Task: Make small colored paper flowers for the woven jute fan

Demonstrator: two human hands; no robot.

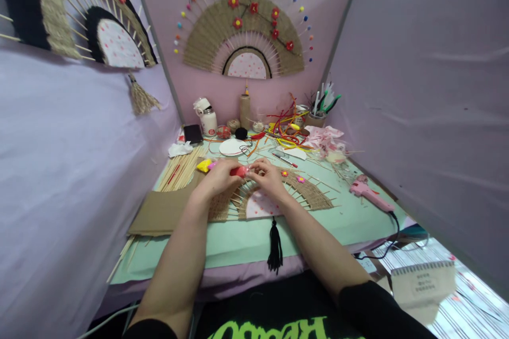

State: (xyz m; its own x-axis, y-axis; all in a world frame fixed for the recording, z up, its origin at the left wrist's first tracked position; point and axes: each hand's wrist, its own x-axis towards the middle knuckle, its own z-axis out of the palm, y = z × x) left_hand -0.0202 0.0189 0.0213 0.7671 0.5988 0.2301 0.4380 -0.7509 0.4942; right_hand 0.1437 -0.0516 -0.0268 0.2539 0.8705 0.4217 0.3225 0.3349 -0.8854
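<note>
Between my hands is a red clay packet (pixel 239 171), a soft red lump with clear plastic at its right end. My left hand (pixel 221 175) is closed around the red part. The fingers of my right hand (pixel 267 174) pinch the plastic end. Beneath both hands lies a woven fan (pixel 318 197) of twine and thin sticks, with small pink and red flowers on its band and a white dotted half-round centre; my hands and forearms hide part of it. A black tassel (pixel 274 246) hangs from its lower edge. Yellow packet (pixel 204 164) lies just left of my left hand.
Brown cardboard (pixel 159 213) and thin sticks (pixel 181 169) lie at the left. A pink glue gun (pixel 371 194) with a cord rests at the right. Behind are a white bottle (pixel 208 121), a twine cone (pixel 245 111) and colourful pipe cleaners (pixel 290 140). Finished fans hang on the partitions.
</note>
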